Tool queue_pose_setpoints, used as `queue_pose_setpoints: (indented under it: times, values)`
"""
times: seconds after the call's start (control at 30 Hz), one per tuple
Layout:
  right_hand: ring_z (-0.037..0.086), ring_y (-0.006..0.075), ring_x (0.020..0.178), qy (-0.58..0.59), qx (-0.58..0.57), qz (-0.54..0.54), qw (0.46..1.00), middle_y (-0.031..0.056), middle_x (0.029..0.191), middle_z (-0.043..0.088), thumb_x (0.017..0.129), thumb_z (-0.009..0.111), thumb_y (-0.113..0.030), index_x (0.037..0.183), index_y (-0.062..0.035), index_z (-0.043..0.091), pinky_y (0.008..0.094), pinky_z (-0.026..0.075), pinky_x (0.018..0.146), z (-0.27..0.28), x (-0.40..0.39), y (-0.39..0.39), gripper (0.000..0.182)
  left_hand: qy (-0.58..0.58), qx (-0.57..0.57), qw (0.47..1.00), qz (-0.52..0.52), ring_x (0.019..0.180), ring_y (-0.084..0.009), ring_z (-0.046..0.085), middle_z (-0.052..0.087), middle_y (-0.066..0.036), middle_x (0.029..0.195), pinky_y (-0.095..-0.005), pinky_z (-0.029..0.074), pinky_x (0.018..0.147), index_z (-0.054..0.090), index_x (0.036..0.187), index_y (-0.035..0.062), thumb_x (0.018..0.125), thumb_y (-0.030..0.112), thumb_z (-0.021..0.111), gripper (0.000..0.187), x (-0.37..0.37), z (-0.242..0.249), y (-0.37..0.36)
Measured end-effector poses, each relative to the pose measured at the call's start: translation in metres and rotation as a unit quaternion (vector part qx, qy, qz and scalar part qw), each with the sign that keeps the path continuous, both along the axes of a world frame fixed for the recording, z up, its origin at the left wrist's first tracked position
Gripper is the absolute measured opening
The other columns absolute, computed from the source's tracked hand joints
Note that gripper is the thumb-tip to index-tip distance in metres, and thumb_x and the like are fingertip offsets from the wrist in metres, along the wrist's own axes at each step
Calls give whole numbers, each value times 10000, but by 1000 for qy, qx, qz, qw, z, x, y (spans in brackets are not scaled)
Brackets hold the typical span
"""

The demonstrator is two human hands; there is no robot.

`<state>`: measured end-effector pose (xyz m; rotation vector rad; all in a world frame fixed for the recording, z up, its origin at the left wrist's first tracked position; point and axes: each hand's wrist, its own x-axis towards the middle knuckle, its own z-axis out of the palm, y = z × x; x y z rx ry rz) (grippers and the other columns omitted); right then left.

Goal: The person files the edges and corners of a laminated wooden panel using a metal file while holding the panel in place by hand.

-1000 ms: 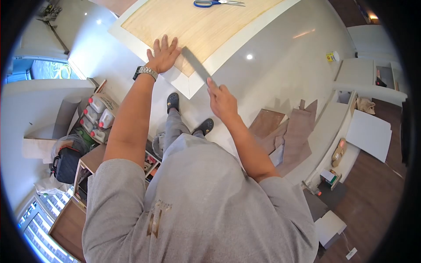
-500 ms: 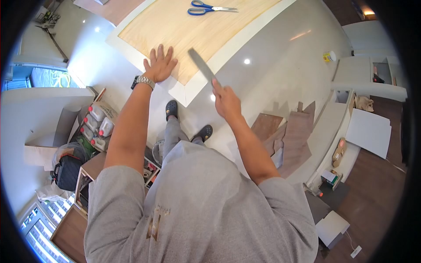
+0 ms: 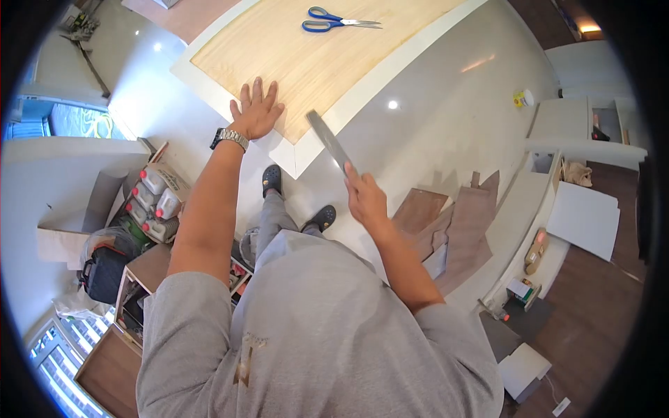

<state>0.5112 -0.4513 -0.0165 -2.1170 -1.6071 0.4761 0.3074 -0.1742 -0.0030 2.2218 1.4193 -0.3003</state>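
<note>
My left hand [image 3: 259, 116] lies with fingers spread on a wooden panel [image 3: 279, 59] that has a white border, close to its near corner. My right hand [image 3: 366, 198] is wrapped round one end of a long, flat grey file [image 3: 327, 138]. The file's far end overlaps the panel's white right-hand edge near that corner. Farther up the panel lie scissors [image 3: 326, 22] with blue handles, their blades pointing right.
Brown sheet offcuts [image 3: 456, 230] lie on the shiny floor at right. Plastic jugs with red caps [image 3: 155, 198] and a black bag [image 3: 104, 273] stand at left. A yellow-and-white tub [image 3: 523, 98] is at far right. My shoes [image 3: 272, 180] stand below the panel's corner.
My right hand has drawn the file back toward me, its tip moving from over the wood to the panel's edge. My left hand stays flat on the panel.
</note>
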Motion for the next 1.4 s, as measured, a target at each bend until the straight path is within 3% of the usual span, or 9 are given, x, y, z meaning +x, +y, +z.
queue_pose_setpoints:
  times: [0.07,0.23,0.33,0.47,0.63,0.87,1.1,1.3,1.4]
  values:
    - [595,344,670,8,-7,10,1000,121,795,544,997,598,-264,1431,-350,543,462,502,608,-5,0,-11,446,5,-5,1000,2,1546,-417,-105,-73,-126,1703,-707,-5,1157,104,1635,277,999,599,327,747,1,1,-2]
    - [584,339,687,-20,-5,3,1000,122,777,532,1003,591,-237,1431,-319,554,447,505,632,10,3,65,437,-1,-10,1000,6,1546,-417,-102,-77,-124,1703,-708,-5,1157,95,1635,284,997,595,331,748,-1,0,-3]
    - [599,343,652,-41,32,-2,999,113,781,533,983,626,-259,1426,-366,549,465,507,594,-2,6,36,462,-1,-7,1000,-2,1544,-426,-104,-82,-122,1703,-709,-7,1154,77,1636,297,983,636,329,778,-3,-3,1]
    - [607,350,667,2,7,-18,1000,115,784,537,991,610,-285,1391,-341,578,471,509,615,-5,10,-16,405,6,5,1000,-1,1544,-424,-108,-88,-120,1703,-709,-7,1153,68,1636,307,971,650,350,800,-2,-12,1]
    - [617,356,697,-54,0,-16,998,115,796,546,989,613,-272,1416,-345,565,470,521,651,2,28,73,435,20,3,1000,-3,1546,-422,-102,-91,-120,1703,-711,6,1153,57,1635,310,964,641,376,814,-1,-6,-2]
    - [607,379,777,6,-24,-43,999,156,820,586,1019,558,-288,1405,-317,572,484,504,705,-1,23,6,387,30,8,999,-9,1546,-420,-102,-90,-116,1704,-711,8,1154,53,1635,313,960,616,422,827,0,-4,-2]
    - [621,391,771,-49,-32,-44,997,163,850,580,1008,571,-314,1398,-353,564,507,517,695,6,55,101,393,30,2,1000,-7,1551,-403,-97,-79,-112,1705,-698,1,1166,77,1635,302,970,576,440,805,3,4,-5]
    - [623,386,752,15,-21,-39,999,164,855,598,1009,567,-306,1411,-342,554,495,518,682,-5,26,-9,404,30,5,1000,-5,1549,-408,-96,-76,-113,1706,-704,7,1160,56,1634,318,960,602,443,827,2,0,-6]
    - [620,374,731,-48,0,-35,998,159,850,601,1003,578,-285,1400,-332,577,486,519,668,-11,35,47,400,32,15,999,-5,1549,-411,-94,-76,-112,1706,-704,9,1160,56,1634,317,961,601,440,825,1,-3,-5]
